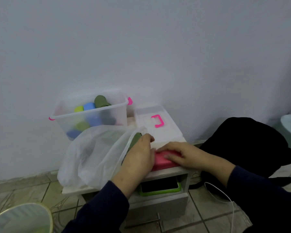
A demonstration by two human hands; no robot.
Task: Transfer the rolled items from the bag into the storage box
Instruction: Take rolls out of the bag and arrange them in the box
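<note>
Up against the wall [141, 39], the clear storage box [91, 115] sits open on the small white table [166, 170], and its frosted sides blur the load: four rolls show near the rim or through the wall, one olive [101, 101], one blue [89, 106], one lime [79, 108] and a darker one lower down [108, 118], with more blue and green shapes below that I can't count. The translucent plastic bag [91, 157] slumps in front of the box, hiding its lower front corner, and dark shapes inside the bag are too hazy to name. The box lid [158, 125], with one pink handle, lies flat to the right of the box. A black bundle [250, 145] rests on the floor at right, cut off by the sleeve. The left hand [138, 158] grips an olive rolled item [134, 140] at the bag's mouth, fingers curled round it. The right hand [183, 155] presses relaxed fingers on a pink block [163, 161] on the table edge. Under the tabletop, a green-cased tablet [160, 187] peeks out, partly hidden.
</note>
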